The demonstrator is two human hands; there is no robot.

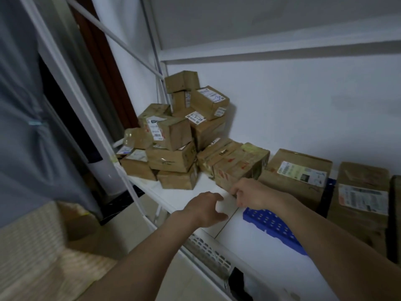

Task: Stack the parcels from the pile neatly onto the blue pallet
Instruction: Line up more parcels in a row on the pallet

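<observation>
- Brown cardboard parcels form the pile (182, 131) that we see heaped in the table's far left corner, against the white wall.
- The white table (191, 192) carries the pile and, toward its right side, the blue pallet (271, 224), which lies flat near the front edge.
- Two larger parcels already sit on the pallet: one (297, 177) at its far end, another (360, 198) at the right edge of our view.
- Our right hand (252, 195) curls its fingers onto the near lower corner of a taped parcel (238, 166) lying between the pile and the pallet; how firm the hold is we cannot tell.
- Our left hand (206, 208) hovers over the table's front edge just beside it, fingers loosely spread, holding nothing.
</observation>
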